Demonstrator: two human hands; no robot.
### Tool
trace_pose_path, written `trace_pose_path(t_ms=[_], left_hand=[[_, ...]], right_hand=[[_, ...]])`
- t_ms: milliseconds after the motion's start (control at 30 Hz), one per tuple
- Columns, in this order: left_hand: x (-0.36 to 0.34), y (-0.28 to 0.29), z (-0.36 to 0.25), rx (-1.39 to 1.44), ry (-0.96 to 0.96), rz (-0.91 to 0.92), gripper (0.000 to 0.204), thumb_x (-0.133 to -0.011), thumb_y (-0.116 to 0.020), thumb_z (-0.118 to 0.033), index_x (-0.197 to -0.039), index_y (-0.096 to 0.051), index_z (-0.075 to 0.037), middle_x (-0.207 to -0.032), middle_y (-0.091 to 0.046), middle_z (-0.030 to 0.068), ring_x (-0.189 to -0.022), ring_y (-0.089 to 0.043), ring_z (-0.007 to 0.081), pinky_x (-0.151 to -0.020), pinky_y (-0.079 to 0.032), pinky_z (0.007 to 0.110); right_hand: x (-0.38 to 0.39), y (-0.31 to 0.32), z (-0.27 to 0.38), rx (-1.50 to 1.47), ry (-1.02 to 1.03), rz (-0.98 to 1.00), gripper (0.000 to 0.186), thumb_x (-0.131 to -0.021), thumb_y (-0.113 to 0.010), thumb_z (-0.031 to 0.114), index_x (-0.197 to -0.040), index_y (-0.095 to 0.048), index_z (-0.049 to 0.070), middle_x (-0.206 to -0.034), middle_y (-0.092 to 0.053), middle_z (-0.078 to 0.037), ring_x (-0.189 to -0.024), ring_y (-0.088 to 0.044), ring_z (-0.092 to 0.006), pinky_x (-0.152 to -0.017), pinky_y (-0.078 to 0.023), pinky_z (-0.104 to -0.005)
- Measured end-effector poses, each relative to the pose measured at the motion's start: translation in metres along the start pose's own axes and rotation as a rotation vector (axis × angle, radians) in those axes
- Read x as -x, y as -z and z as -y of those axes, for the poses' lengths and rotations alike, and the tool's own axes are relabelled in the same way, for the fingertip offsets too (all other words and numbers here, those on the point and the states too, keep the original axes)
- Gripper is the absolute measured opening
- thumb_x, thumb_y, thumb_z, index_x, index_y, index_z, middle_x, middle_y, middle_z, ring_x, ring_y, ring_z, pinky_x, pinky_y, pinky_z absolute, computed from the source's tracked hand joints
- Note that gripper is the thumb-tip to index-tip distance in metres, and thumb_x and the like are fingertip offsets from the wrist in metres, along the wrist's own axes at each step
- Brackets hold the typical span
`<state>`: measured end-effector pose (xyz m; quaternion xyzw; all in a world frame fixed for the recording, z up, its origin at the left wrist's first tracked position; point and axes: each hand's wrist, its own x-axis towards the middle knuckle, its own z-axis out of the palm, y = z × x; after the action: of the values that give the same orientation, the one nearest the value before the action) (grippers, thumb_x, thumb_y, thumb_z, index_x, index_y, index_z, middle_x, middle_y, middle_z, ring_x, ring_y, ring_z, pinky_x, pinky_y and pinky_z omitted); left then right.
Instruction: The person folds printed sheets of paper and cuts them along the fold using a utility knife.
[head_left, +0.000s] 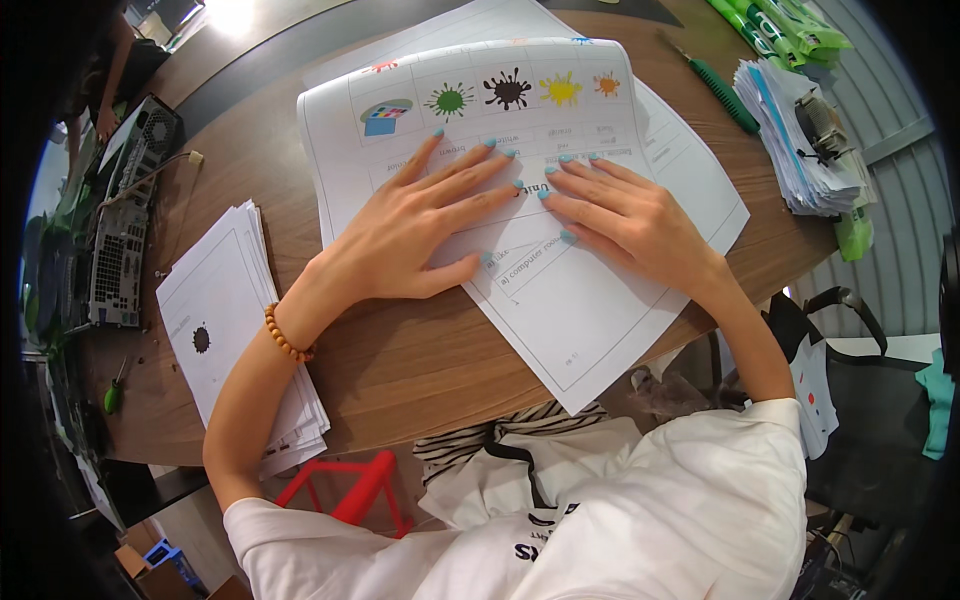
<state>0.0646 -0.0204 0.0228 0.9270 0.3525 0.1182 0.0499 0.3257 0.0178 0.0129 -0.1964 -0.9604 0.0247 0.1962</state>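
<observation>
My left hand (410, 235) lies flat with its fingers spread on a white printed worksheet (590, 325). My right hand (645, 220) rests beside it, fingers stretched out and pressing on the same paper. The worksheet's far part is curled over toward me, and its raised fold (330, 150) shows coloured paint splats and a small palette picture. Both hands lie on the overlapping part, and neither grasps anything. Other white sheets (695, 165) lie under and beyond it. A beaded bracelet (284, 335) circles my left wrist.
A pile of printed papers (215, 300) lies at left, near an open computer case (125, 225) and a small green-handled tool (112, 398). At right are a green-handled screwdriver (722, 95), a thick paper stack (795, 140) and green packs (790, 30). Below stands a red stool (365, 490).
</observation>
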Motion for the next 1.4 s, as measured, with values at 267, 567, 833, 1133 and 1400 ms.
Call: trace_pose_path(t_ms=[267,567,833,1133,1400], left_hand=[[0.002,-0.002,0.017,0.019,0.023,-0.042,0.055,-0.075,-0.059,-0.021,-0.128,-0.049,-0.011,-0.137,-0.042,0.0112,-0.131,-0.033,0.0281,-0.110,-0.019,0.047],[0.073,0.038,0.129,0.727,0.864,-0.611,0.053,-0.086,-0.061,-0.029,-0.118,-0.048,0.011,-0.110,-0.057,0.0205,-0.102,-0.059,0.0217,-0.088,-0.047,0.028],[0.061,0.046,0.109,0.799,0.933,-0.214,0.052,-0.077,-0.070,-0.029,-0.107,-0.057,0.012,-0.087,-0.064,0.0159,-0.076,-0.065,0.0154,-0.071,-0.056,0.025],[0.060,0.040,0.109,0.733,0.985,-0.188,0.035,-0.077,-0.068,-0.023,-0.098,-0.064,0.005,-0.083,-0.065,0.0114,-0.074,-0.065,0.0149,-0.069,-0.056,0.024],[0.059,0.040,0.109,0.726,0.980,-0.175,0.035,-0.081,-0.065,-0.023,-0.101,-0.064,0.005,-0.087,-0.066,0.0129,-0.073,-0.065,0.0152,-0.069,-0.056,0.025]], right_hand=[[-0.008,-0.003,0.004,0.008,0.031,-0.012,0.035,-0.075,-0.066,0.010,-0.110,-0.062,0.009,-0.119,-0.058,-0.013,-0.112,-0.054,-0.0310,-0.097,-0.043,-0.0438],[-0.008,-0.003,0.009,-0.005,-0.040,0.001,0.036,-0.077,-0.066,0.012,-0.113,-0.060,0.013,-0.121,-0.056,-0.014,-0.114,-0.052,-0.0340,-0.098,-0.041,-0.0451],[-0.011,-0.001,0.013,-0.019,-0.105,0.045,0.036,-0.078,-0.063,0.007,-0.113,-0.061,0.009,-0.121,-0.055,-0.017,-0.115,-0.050,-0.0354,-0.100,-0.038,-0.0462],[-0.014,-0.002,0.016,-0.010,-0.124,0.075,0.034,-0.083,-0.057,0.008,-0.117,-0.059,0.008,-0.124,-0.053,-0.018,-0.118,-0.047,-0.0364,-0.101,-0.035,-0.0478],[-0.016,-0.003,0.017,0.015,-0.119,0.087,0.034,-0.085,-0.056,0.009,-0.119,-0.057,0.006,-0.125,-0.052,-0.019,-0.119,-0.046,-0.0371,-0.101,-0.035,-0.0482]])
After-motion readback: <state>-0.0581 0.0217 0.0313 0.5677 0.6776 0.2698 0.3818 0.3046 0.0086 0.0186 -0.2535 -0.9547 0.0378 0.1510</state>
